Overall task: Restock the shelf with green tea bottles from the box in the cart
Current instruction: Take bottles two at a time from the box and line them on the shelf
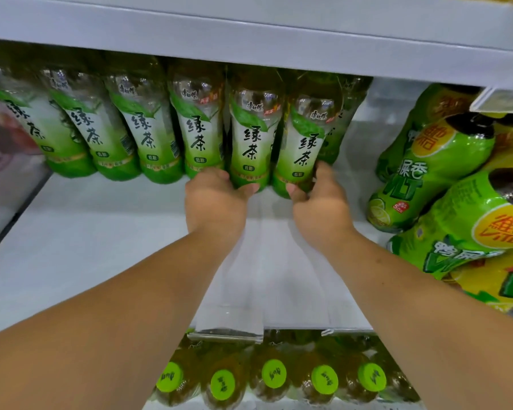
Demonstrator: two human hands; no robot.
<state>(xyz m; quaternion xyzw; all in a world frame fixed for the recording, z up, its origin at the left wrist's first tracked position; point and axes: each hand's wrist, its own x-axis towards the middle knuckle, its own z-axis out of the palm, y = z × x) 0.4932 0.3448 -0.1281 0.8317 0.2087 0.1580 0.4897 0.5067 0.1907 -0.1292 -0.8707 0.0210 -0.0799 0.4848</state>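
Both hands reach to the far part of the white shelf [101,247], each curled round the base of its own upright green tea bottle. The left hand [216,190] grips the left bottle [251,143], and the right hand [314,196] grips the right bottle [301,152], with thumbs on the near side. The two bottles stand touching, long axes vertical, at the right end of the green tea row [142,134], straight beyond the hands. Bare shelf separates them from the lime drink bottles [439,161] further right. They look level with the row, so the likely next move is to let go and draw both hands straight back without tipping them. More green-capped bottles [274,373] show below the shelf's near edge.
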